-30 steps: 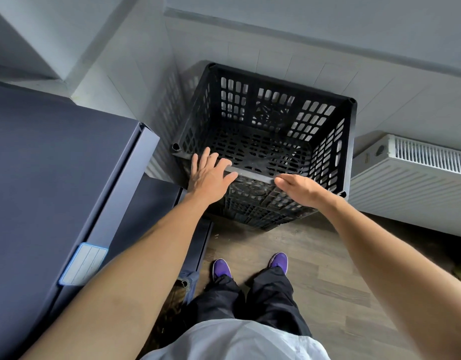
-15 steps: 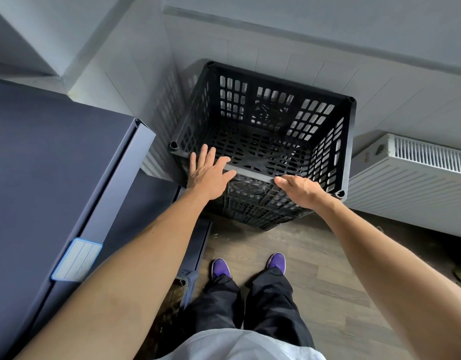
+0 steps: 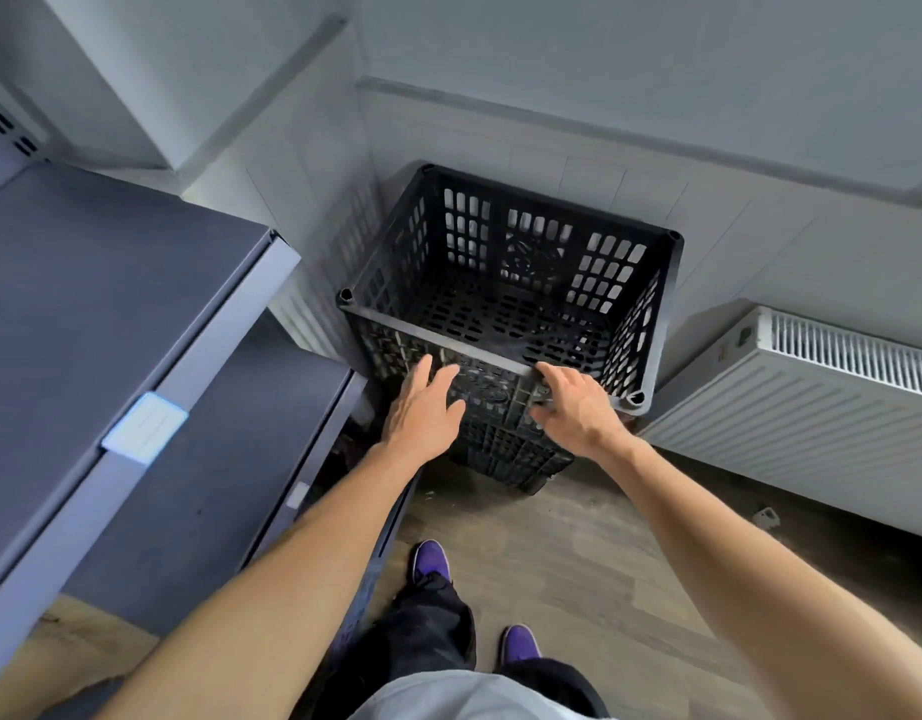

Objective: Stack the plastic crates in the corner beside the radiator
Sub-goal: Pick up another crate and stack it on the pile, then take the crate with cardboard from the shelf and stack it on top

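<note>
A black lattice plastic crate [image 3: 505, 241] sits on top of another black crate [image 3: 505, 459] in the corner, between the tiled wall and the radiator [image 3: 812, 402]. Only the front of the lower crate shows under the top one. My left hand [image 3: 422, 407] is spread flat just below the top crate's near rim, fingers apart, holding nothing. My right hand [image 3: 578, 407] is beside it, thumb up at the rim and fingers bent loosely against the crate's front wall, not closed around anything.
A dark grey metal cabinet [image 3: 111, 314] with a lower step [image 3: 215, 485] stands close on the left. The white radiator runs along the right wall. Wooden floor [image 3: 578, 553] lies in front of the stack, where my purple shoes [image 3: 430, 558] stand.
Both hands have slipped from the top crate's near rim down onto its front wall and come closer together. The camera has pulled back slightly; the crates stay put.
</note>
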The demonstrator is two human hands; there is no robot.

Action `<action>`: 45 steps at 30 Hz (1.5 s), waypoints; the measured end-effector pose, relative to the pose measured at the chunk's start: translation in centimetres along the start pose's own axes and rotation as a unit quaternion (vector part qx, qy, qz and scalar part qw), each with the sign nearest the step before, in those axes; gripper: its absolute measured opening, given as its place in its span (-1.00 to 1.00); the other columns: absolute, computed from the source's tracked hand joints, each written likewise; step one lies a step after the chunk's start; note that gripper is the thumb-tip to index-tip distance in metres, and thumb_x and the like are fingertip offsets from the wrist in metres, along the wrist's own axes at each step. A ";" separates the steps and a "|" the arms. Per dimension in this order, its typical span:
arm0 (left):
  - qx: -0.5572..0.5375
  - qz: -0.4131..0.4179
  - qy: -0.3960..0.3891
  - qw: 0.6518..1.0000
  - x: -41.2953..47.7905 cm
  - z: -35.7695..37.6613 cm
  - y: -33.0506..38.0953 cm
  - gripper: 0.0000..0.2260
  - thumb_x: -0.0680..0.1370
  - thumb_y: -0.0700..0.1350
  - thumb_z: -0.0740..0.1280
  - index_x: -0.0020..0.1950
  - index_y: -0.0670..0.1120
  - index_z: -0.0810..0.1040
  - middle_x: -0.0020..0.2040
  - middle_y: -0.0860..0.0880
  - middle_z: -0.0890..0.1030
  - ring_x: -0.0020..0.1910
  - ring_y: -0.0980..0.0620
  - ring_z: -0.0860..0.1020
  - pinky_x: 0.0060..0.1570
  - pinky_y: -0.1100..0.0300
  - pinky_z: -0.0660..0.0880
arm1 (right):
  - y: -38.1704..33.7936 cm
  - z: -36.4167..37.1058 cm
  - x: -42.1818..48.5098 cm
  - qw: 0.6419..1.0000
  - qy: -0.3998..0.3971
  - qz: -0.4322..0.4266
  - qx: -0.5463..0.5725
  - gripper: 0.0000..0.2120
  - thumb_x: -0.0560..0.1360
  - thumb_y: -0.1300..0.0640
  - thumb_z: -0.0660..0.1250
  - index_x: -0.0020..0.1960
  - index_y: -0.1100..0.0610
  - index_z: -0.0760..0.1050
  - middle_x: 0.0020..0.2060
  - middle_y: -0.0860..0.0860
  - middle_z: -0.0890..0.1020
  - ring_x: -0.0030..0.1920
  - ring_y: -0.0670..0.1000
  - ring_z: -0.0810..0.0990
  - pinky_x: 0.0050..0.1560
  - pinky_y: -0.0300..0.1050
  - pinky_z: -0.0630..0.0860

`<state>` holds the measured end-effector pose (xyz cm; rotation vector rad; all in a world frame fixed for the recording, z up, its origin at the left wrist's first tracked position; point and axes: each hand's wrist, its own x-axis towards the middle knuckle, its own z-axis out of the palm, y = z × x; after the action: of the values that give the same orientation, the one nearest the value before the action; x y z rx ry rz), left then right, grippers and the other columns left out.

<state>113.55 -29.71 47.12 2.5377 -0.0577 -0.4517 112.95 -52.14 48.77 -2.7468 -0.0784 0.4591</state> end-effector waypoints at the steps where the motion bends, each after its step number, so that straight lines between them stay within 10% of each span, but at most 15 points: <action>1: 0.001 -0.008 -0.004 1.000 -1.0 0.8 0.4 -0.55 0.62 0.02 0.22 0.51 0.11 0.22 0.59 -0.02 0.02 0.55 -0.06 0.05 0.42 -0.08 0.22 | 0.3 0.0 -1.0 1.000 0.015 -0.017 0.002 -0.38 0.53 0.06 0.32 0.53 0.16 0.21 0.40 0.14 0.41 0.40 0.18 0.34 0.38 0.04 0.29; 6: -0.015 -0.041 -0.025 0.999 -6.4 5.2 1.8 -0.59 0.62 0.03 0.21 0.48 0.07 0.29 0.52 -0.06 0.19 0.50 -0.07 0.15 0.37 -0.04 0.29 | 2.5 0.0 -5.6 0.998 0.014 -0.056 -0.010 -0.44 0.55 0.13 0.30 0.52 0.12 0.25 0.54 0.11 0.19 0.53 0.14 0.11 0.51 0.04 0.15; 16: -0.061 -0.169 -0.005 0.984 -18.5 10.8 0.0 -0.61 0.60 0.03 0.24 0.44 0.04 0.36 0.36 -0.04 0.39 0.36 -0.08 0.36 0.31 0.02 0.35 | 1.2 4.7 -10.7 0.971 -0.185 -0.142 -0.050 -0.55 0.55 0.10 0.27 0.44 0.04 0.39 0.36 0.08 0.46 0.36 0.10 0.43 0.33 -0.06 0.40; 45: -0.132 -0.392 -0.012 0.910 -43.4 14.8 -19.3 -0.53 0.61 0.03 0.24 0.51 0.06 0.24 0.46 -0.04 0.36 0.39 -0.08 0.36 0.29 0.08 0.34 | -18.1 26.4 -23.7 0.882 -0.356 -0.276 -0.139 -0.59 0.55 0.07 0.25 0.40 -0.03 0.39 0.33 0.06 0.50 0.31 0.13 0.47 0.26 -0.04 0.44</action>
<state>66.78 -15.28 38.48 2.1917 0.9769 -0.7282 81.98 -29.01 38.99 -2.4737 -1.1474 1.3217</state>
